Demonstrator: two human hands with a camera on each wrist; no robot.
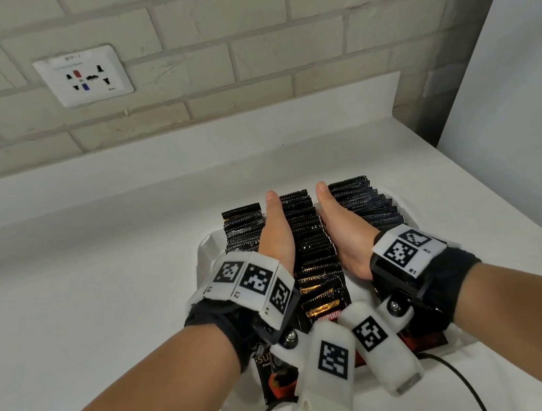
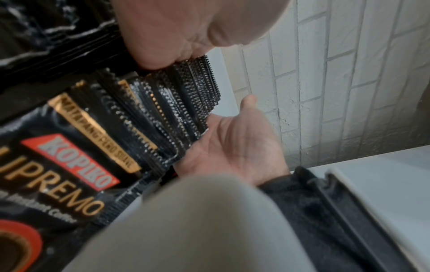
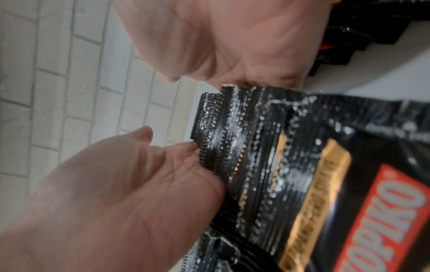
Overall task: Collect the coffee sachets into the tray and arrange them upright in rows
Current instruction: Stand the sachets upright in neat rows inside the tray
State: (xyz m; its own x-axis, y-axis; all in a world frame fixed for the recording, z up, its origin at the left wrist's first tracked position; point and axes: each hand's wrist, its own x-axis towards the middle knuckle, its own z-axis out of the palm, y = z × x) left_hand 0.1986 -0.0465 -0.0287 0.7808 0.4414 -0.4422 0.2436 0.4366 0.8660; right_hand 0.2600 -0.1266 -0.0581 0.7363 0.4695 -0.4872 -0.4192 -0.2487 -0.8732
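Note:
Black Kopiko coffee sachets stand upright in three rows inside a white tray (image 1: pixel 204 255) on the counter. My left hand (image 1: pixel 274 228) is slid down between the left row (image 1: pixel 243 229) and the middle row (image 1: pixel 312 244). My right hand (image 1: pixel 337 228) is between the middle row and the right row (image 1: pixel 365 204). Both palms face inward and press flat against the sides of the middle row. The wrist views show the left hand (image 3: pixel 116 184) and right hand (image 2: pixel 237 143) flat against the serrated sachet edges (image 2: pixel 177 103). The fingers are mostly hidden among the sachets.
The white counter (image 1: pixel 99 260) meets a brick wall with a socket plate (image 1: pixel 83 76) at the back left. A white panel (image 1: pixel 519 72) rises at the right, close to the counter's right edge. Black cables (image 1: pixel 454 374) trail off the front.

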